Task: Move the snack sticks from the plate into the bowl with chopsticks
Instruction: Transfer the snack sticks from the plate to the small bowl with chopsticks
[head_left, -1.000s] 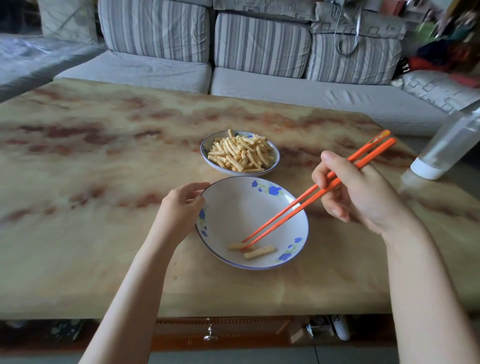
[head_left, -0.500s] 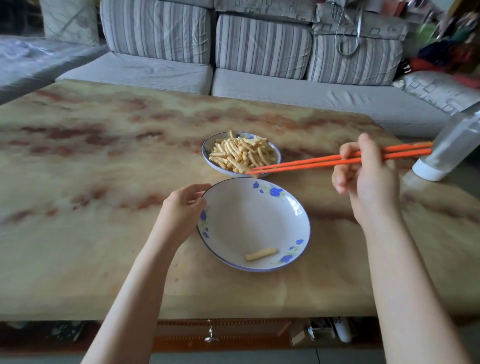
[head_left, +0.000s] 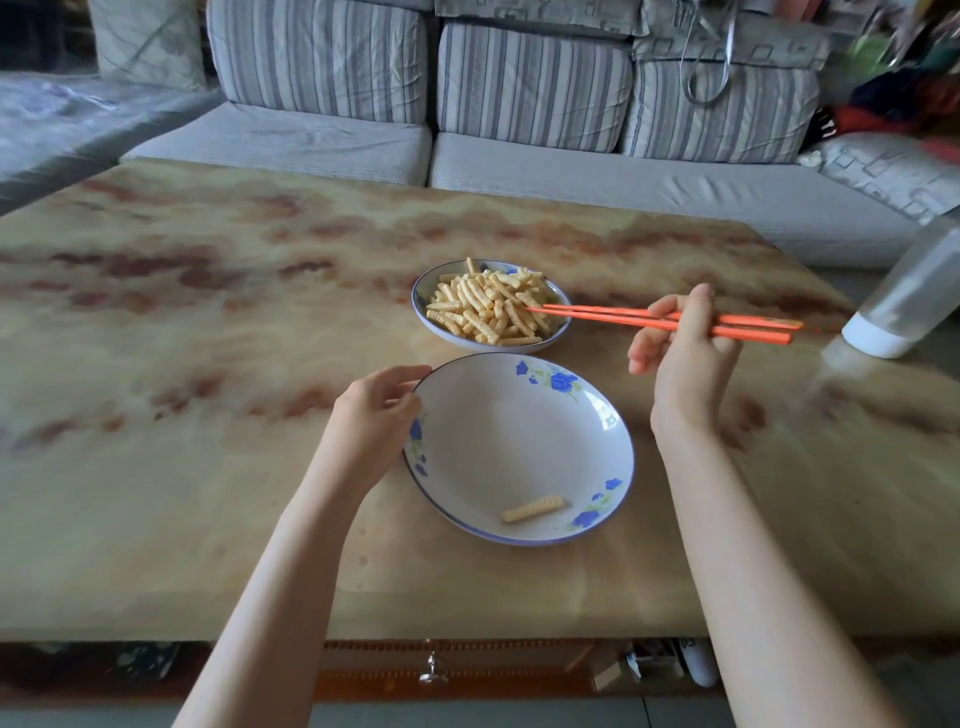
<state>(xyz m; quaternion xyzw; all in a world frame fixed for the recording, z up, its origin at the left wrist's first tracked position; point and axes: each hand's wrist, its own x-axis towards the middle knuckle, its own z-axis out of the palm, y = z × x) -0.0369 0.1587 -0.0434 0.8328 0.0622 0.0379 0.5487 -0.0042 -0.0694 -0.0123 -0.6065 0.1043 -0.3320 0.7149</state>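
A small blue-rimmed plate (head_left: 418, 306) holds a heap of ridged yellow snack sticks (head_left: 488, 306) at the table's middle. Just in front of it lies a wide white bowl (head_left: 498, 431) with blue flowers, and a single snack stick (head_left: 532, 508) rests near its front edge. My left hand (head_left: 371, 415) grips the bowl's left rim. My right hand (head_left: 680, 358) holds a pair of orange chopsticks (head_left: 623, 317) nearly level, with their tips slightly parted at the right side of the heap. Whether the tips hold a stick I cannot tell.
The marbled tan table (head_left: 208, 364) stretches wide to the left. A clear plastic bottle with a white cap (head_left: 914, 296) lies tilted at the right edge. A striped grey sofa (head_left: 571, 171) runs behind the table. A drawer knob (head_left: 432, 670) shows below the front edge.
My right hand lifted the chopsticks out of the bowl and swung their tips to the plate's heap. The bowl showed two sticks a second ago and shows one now. My left hand stayed put.
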